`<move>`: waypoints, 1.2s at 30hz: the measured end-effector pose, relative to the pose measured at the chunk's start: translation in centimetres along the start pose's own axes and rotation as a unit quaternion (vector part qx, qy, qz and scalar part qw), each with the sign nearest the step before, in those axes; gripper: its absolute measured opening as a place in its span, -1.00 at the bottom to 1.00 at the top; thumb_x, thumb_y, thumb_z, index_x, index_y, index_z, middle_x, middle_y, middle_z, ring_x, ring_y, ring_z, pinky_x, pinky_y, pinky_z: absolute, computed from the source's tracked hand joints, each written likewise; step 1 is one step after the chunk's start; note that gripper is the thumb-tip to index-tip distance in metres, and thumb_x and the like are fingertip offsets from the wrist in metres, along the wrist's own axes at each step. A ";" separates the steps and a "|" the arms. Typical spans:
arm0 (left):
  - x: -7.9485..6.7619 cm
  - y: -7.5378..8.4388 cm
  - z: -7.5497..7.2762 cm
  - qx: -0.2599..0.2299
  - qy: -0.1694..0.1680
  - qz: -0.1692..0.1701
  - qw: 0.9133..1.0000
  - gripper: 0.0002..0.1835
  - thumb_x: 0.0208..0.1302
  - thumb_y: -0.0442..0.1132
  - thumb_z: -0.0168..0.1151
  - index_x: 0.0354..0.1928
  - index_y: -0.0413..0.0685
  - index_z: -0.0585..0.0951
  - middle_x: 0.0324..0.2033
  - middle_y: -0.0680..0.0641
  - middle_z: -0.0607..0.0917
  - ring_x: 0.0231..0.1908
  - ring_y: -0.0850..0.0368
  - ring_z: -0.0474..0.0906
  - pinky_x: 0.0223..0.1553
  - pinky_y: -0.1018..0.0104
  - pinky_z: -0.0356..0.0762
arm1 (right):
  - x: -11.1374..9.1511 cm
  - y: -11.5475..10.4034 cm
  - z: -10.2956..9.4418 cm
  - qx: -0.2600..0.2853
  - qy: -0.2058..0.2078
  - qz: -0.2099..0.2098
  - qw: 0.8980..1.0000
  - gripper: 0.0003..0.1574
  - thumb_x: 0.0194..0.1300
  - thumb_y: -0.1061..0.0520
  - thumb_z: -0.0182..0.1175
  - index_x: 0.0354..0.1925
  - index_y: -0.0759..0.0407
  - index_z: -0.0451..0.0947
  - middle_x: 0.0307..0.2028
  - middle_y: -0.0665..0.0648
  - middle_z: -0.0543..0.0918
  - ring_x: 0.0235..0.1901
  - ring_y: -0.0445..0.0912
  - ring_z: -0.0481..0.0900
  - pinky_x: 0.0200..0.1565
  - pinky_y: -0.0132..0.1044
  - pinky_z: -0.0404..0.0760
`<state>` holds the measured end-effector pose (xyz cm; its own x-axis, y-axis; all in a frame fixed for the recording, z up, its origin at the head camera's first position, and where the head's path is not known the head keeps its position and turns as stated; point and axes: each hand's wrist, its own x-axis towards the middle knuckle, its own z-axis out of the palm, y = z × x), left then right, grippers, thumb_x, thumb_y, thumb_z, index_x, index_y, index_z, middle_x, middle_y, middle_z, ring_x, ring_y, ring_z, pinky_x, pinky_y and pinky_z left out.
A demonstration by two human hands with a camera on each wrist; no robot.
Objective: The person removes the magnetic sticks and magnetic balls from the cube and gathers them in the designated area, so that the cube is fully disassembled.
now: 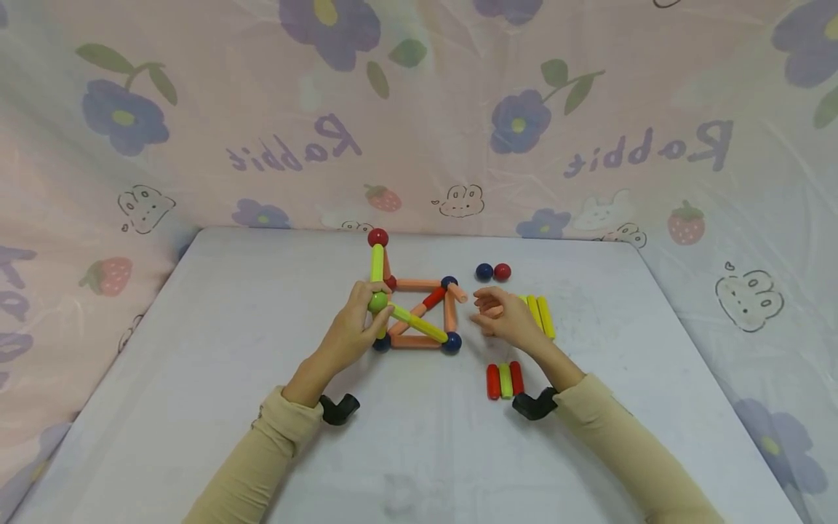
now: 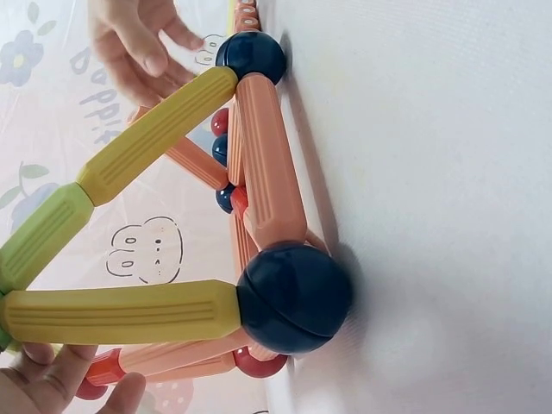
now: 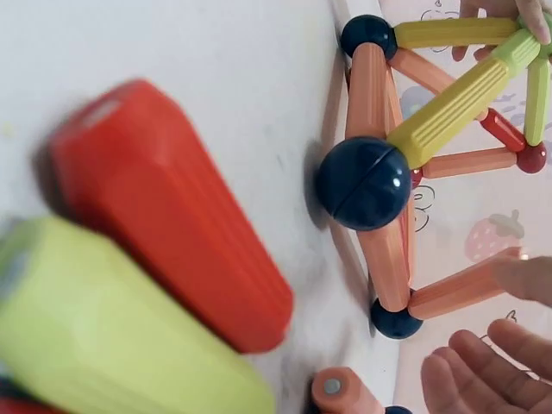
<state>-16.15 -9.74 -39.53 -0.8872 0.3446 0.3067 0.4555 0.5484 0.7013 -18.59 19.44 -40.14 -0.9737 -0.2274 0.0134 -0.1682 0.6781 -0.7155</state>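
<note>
A frame of magnetic rods and balls stands on the table, with orange rods along its base. My left hand grips the green ball at its raised front corner. From that ball a green and yellow rod pair slopes down to a dark blue ball. A yellow-green rod runs back to a raised red ball. At the back right corner, an orange rod sticks up at a slant from another blue ball. Beside its free end my right hand hovers with loosely bent fingers, holding nothing.
Behind my right hand lie a loose blue ball and red ball. Several yellow rods are partly hidden by that hand. Nearer me are two red rods with a green rod between them. A patterned curtain hangs behind the table.
</note>
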 end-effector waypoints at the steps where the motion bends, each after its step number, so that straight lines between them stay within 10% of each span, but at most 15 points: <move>1: 0.0 0.0 0.0 -0.001 0.000 0.000 1.000 -0.68 0.44 -0.20 0.04 0.13 -0.15 0.33 -0.12 -0.17 0.37 -0.30 0.07 0.43 -0.27 0.16 0.55 | 0.3 -0.1 0.1 -0.002 -0.007 0.008 1.000 -0.44 0.24 0.20 0.28 0.17 0.36 0.43 0.01 0.37 0.64 -0.03 0.17 0.62 0.04 -0.02 0.64; 23: -0.1 -0.1 0.2 -0.001 0.002 -0.006 1.000 -0.70 0.44 -0.19 0.05 0.13 -0.06 0.32 -0.10 -0.16 0.37 -0.24 0.03 0.43 -0.24 0.08 0.55 | 4.6 -0.1 2.1 -0.021 -0.050 0.005 0.999 -0.31 0.19 0.47 0.01 0.30 0.19 0.40 0.30 0.33 0.45 0.29 0.22 0.41 0.16 0.02 0.57; 36: 0.0 -0.1 0.3 0.000 0.006 0.000 1.000 -0.70 0.43 -0.20 0.06 0.12 -0.08 0.34 -0.15 -0.15 0.37 -0.29 0.08 0.43 -0.28 0.11 0.55 | 5.1 0.0 2.6 0.000 -0.010 -0.010 1.000 -0.63 0.39 0.24 0.05 0.13 0.27 0.50 0.20 0.29 0.55 0.21 0.18 0.50 0.20 0.08 0.52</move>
<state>-16.21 -9.58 -39.81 -0.8884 0.3345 0.3143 0.4548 0.5493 0.7010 -23.17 16.44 -41.88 -0.9667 -0.2554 0.0140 -0.1884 0.6737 -0.7146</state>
